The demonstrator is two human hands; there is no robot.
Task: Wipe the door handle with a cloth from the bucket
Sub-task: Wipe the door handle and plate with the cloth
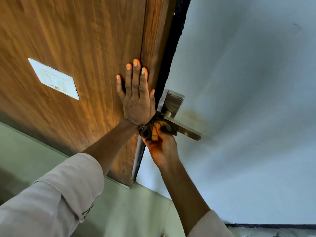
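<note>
A silver lever door handle on a metal backplate sticks out from the pale blue door. My right hand grips a dark brown and orange cloth, which is wrapped around the handle's inner part near the spindle. The handle's outer end shows bare. My left hand lies flat, fingers spread, on the brown wooden panel just left of the door's edge. No bucket is in view.
A white switch plate is set into the wooden panel at the left. A black strip runs between the panel and the door. A yellowish stain marks the door by the handle. Pale green floor lies below.
</note>
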